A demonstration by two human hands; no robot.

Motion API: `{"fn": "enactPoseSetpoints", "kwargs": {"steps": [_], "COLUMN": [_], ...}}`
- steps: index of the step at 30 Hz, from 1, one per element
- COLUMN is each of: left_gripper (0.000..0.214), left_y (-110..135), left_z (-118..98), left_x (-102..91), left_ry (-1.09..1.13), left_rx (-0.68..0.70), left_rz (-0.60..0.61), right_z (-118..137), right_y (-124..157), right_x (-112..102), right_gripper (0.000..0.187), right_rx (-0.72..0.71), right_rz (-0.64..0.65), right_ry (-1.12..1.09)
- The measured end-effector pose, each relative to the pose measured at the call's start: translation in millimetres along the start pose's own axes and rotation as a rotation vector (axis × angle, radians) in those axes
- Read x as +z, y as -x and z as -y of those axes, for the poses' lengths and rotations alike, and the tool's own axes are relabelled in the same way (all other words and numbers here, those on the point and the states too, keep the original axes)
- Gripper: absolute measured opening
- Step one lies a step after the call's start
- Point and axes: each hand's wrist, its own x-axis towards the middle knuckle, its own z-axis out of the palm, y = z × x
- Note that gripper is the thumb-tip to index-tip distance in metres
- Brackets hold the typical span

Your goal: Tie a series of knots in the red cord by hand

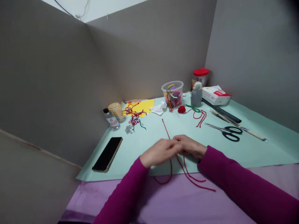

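- While the left hand (160, 152) and right hand (190, 147) meet, their fingers (175, 143) close on the red cord (184, 169) (grip partly hidden), above the mint paper (233, 149).
- Slack loops hang past the paper's edge; a snag could tangle them.
- Scissors (230, 132) lie well apart, to the right.

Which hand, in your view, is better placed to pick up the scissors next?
Probably the right hand: it lies nearer the scissors than the left hand does, though both are at the red cord.
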Motion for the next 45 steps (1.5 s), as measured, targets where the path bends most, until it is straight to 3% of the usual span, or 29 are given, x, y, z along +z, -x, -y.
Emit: {"fn": "enactPoseSetpoints", "kwargs": {"steps": [2,3,4,8,10,19,24,33,38,45], "left_gripper": [0.033,0.032,0.031,0.031,0.034,0.032,0.03,0.025,0.026,0.022], "left_y": [-13,-19,-23,-28,-27,-21,-22,-22,-23,-23], "left_z": [25,36,44,53,50,54,54,55,60,58], "left_x": [2.6,6.1,10.5,25.4,27.8,25.2,23.6,27.7,28.9,26.2], "left_ry": [-0.001,0.047,0.155,0.659,0.758,0.499,0.55,0.567,0.571,0.642], "left_rx": [-0.203,-0.281,-0.332,-0.414,-0.4,-0.298,-0.376,-0.412,-0.409,-0.432], "left_rz": [-0.31,-0.394,-0.399,-0.233,-0.164,-0.137,-0.045,-0.117,-0.119,-0.084], "right_z": [1,1,1,1,0,-5,-6,8,21,22], "right_y": [1,2,2,2,2,0,-1,9,27,50], "right_x": [0,-1,-1,-3,-4,-7,-6,-20,-14,21], "right_gripper": [0.011,0.011,0.01,0.011,0.011,0.012,0.009,0.008,0.01,0.018], "right_rx": [-0.013,-0.017,-0.024,-0.062,-0.068,-0.053,-0.104,-0.115,-0.228,-0.443], "right_rz": [-0.006,-0.004,0.001,0.031,0.04,0.03,0.016,0.039,0.172,0.386], "right_ry": [-0.013,-0.017,-0.024,-0.039,-0.047,0.025,0.108,0.313,0.45,0.592]}}
